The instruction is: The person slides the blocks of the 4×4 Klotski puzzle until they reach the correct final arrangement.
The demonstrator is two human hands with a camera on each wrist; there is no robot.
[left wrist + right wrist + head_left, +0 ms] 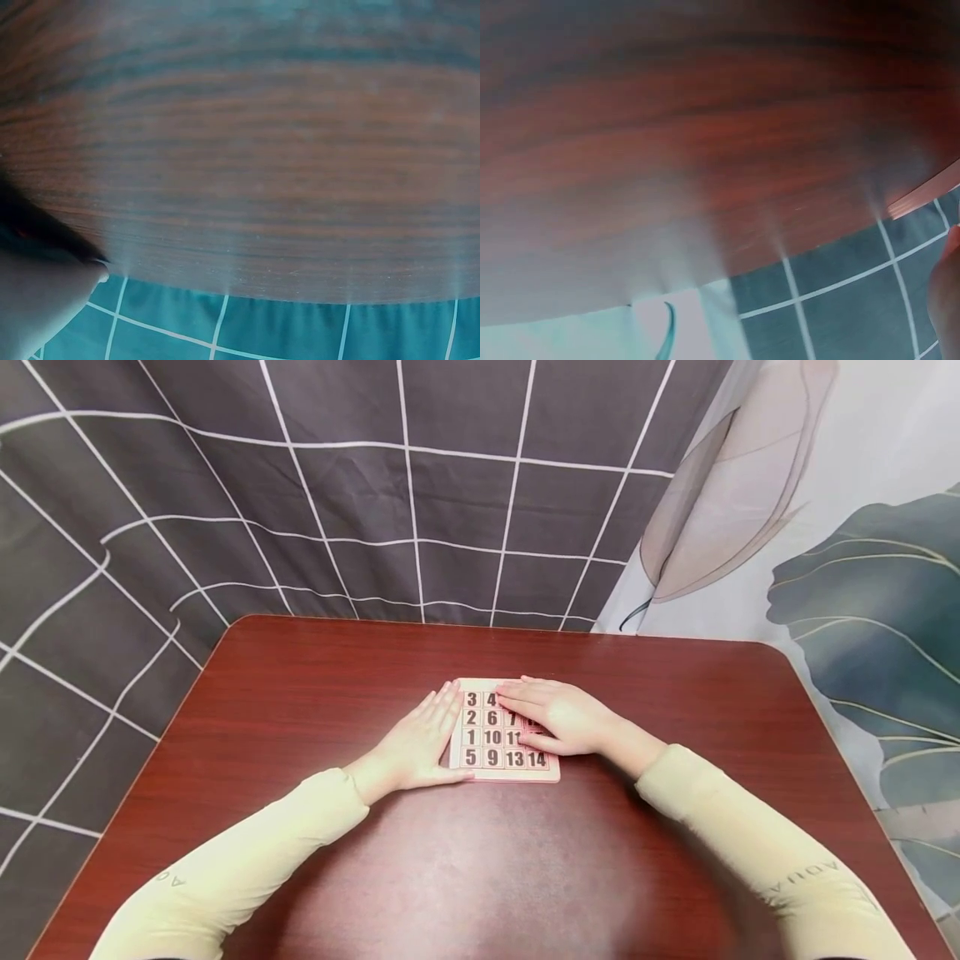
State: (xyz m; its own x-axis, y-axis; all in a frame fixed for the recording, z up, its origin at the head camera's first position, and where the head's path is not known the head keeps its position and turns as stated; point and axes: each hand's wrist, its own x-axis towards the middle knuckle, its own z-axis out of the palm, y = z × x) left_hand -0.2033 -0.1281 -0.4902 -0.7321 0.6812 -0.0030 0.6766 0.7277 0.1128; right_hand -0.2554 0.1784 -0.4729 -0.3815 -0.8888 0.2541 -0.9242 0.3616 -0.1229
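Note:
A square sliding number puzzle (492,748) lies flat on the table, its tiles printed with dark numbers in a pale frame. Along its left side rests my left hand (416,745), fingers straight and thumb stretched along the near edge. My right hand (558,714) lies over the upper right part, its extended fingers touching the tiles and hiding several numbers. The left wrist view catches only a bit of the left hand (45,307) at lower left. In the right wrist view, a sliver of the right hand (946,292) shows beside the puzzle's edge (928,191).
The reddish-brown wooden table (337,685) has rounded far corners. Behind it and to the left hangs a dark curtain (360,493) with white grid lines. A white curtain with large leaf prints (862,602) hangs on the right.

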